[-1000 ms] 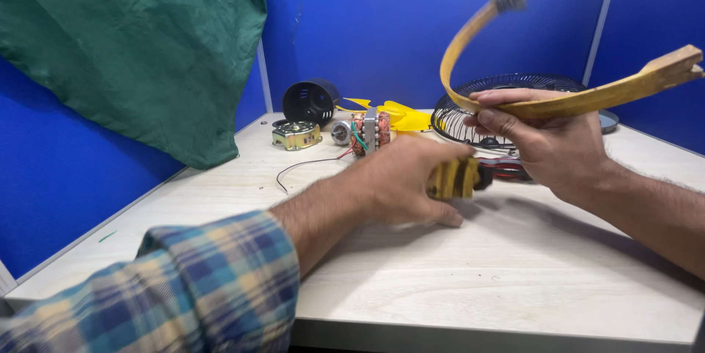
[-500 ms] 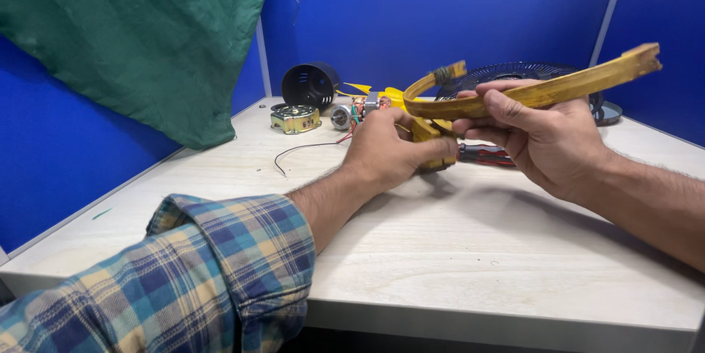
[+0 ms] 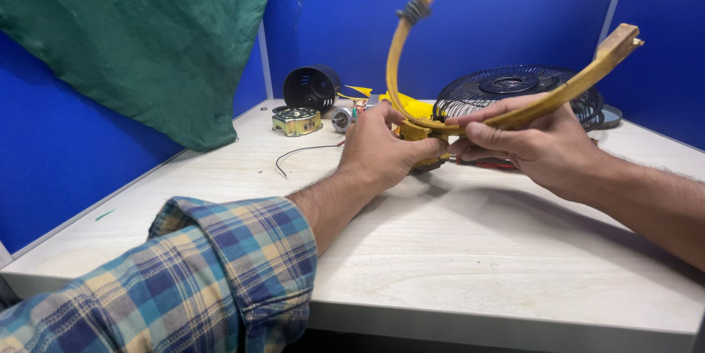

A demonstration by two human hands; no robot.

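Currently: left hand and right hand, fingers curling tight, are gripping yellow curved fan bracket above pale table. Behind: black wire fan guard, black cylindrical cover, small brass-coloured motor, green cloth hanging at left.

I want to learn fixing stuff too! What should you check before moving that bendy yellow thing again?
1. Left hand grips the base of the yellow curved bracket: ok.
2. Right hand holds one arm of it: ok.
3. Bracket lifted off the table: cannot tell, hands hide it.
4. Loose black wire lies apart from the hands: ok.
5. Black fan grille sits close behind the bracket: not ok.
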